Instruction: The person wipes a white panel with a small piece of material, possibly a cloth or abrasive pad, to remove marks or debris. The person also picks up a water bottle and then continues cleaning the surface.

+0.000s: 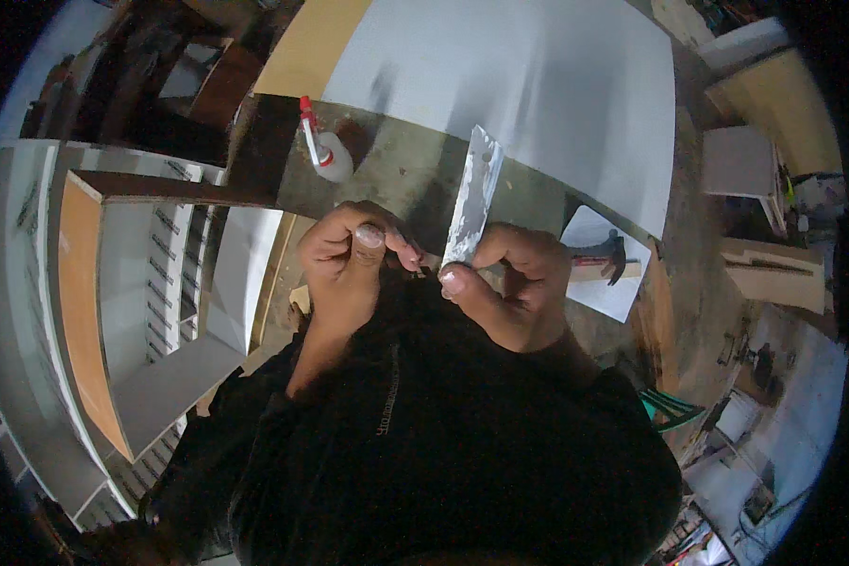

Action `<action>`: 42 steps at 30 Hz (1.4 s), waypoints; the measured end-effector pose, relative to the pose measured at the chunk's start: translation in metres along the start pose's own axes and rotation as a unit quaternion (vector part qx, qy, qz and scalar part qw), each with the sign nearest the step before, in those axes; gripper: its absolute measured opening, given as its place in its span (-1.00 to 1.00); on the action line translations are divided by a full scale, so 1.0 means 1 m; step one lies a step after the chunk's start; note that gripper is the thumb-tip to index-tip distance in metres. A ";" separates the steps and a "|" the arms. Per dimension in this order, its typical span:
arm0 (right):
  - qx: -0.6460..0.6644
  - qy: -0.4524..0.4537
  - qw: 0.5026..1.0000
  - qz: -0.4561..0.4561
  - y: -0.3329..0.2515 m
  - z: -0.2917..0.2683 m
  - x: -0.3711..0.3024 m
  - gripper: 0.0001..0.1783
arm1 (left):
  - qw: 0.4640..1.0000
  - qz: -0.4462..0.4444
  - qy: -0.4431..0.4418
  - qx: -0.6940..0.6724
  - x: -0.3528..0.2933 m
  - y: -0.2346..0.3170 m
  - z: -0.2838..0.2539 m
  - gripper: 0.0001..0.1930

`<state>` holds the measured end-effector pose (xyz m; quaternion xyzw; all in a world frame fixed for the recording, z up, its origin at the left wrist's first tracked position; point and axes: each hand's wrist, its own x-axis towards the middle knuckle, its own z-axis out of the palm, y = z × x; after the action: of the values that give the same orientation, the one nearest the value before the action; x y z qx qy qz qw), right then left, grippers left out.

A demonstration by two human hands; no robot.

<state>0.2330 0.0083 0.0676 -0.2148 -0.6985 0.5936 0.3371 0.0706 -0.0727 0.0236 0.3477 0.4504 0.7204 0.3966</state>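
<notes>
One flat grey strip (474, 193): stood pinched in the grip of the right hand (514, 288); bore patchy white residue, amount done or left unclear. Left hand (347, 255): curled left of that grip; contents could not be told.

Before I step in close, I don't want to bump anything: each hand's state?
Left hand: closed, fingers curled; whether it holds anything cannot be told.
Right hand: closed, pinching the flat white-smeared strip.
</notes>
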 end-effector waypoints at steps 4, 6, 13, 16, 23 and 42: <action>0.028 0.044 0.999 -0.009 -0.005 0.004 -0.002 -0.86 | 0.997 0.040 -0.053 0.040 0.005 0.014 0.010 -0.73; 0.046 0.074 0.996 -0.035 -0.003 0.009 0.000 -0.86 | 0.995 0.040 -0.063 0.062 0.004 0.019 0.011 -0.75; 0.019 0.053 0.998 -0.035 -0.004 0.006 -0.002 -0.80 | 0.992 0.063 -0.090 -0.060 0.007 0.002 -0.008 -0.83; -0.002 0.039 0.999 -0.029 -0.005 0.009 -0.001 -0.77 | 0.982 0.004 -0.093 -0.163 0.010 0.005 -0.001 -0.75; -0.179 -0.016 0.982 -0.059 -0.006 0.006 -0.001 -0.78 | 0.990 -0.043 -0.134 -0.001 0.008 0.025 0.009 -0.87; -0.151 -0.033 0.988 -0.022 -0.007 0.038 -0.002 -0.78 | 0.995 -0.040 0.084 -0.034 -0.021 0.021 0.016 -0.75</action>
<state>0.2081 -0.0205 0.0711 -0.2278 -0.7952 0.4810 0.2905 0.0877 -0.0912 0.0458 0.2539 0.4711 0.7453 0.3978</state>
